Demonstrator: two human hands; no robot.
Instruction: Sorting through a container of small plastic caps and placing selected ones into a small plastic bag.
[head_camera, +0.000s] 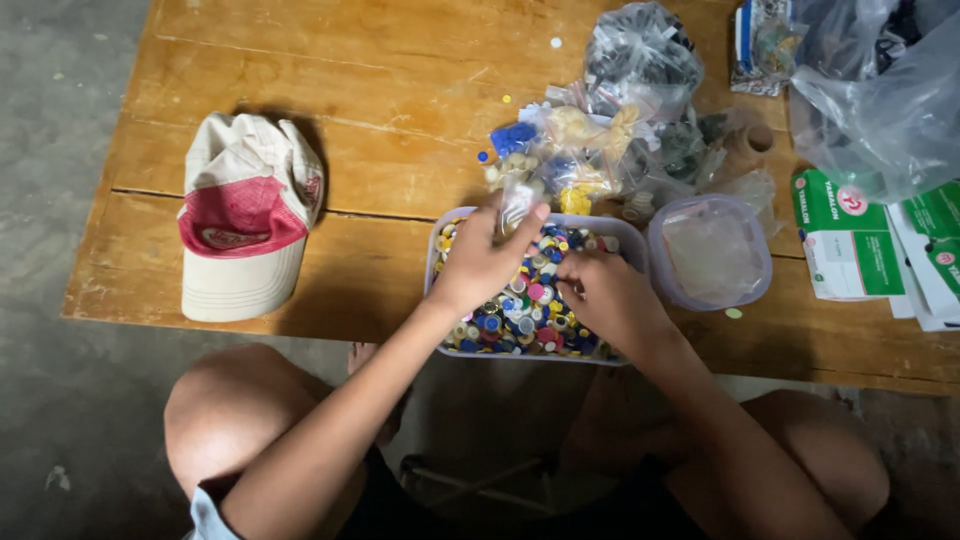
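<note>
Your left hand (480, 258) is over the far left part of a clear rectangular tub (436, 262) that sits at the near edge of the wooden counter (380, 120), and its fingers are closed in a pinch around a small clear plastic bag (516, 205), held just above the tub's far rim. Your right hand (612, 298) lies low in the same tub, palm down, fingers curled into the heap of small round caps (515, 315) that fills it, blue, yellow, white, red and pink mixed together; you cannot tell from here whether those fingers have closed on any one cap. The two hands are near each other, with only a strip of caps between them. Just beyond the tub is a pile of small clear bags (590, 150), some packed with blue pieces, some yellow, some pale, some dark, and a few loose caps lie scattered on the wood beside it. Right of the tub, nearly touching it, is a round clear lid or container (712, 252) with a purplish rim. Farther right lie green and white cartons (850, 235), partly under a large grey plastic bag (880, 100) at the counter's far right corner. Well apart to the left, a pale cap with a red inner lining (248, 212) rests upside down on the counter, close to the near edge. Your bare knees show below the counter edge on either side.
</note>
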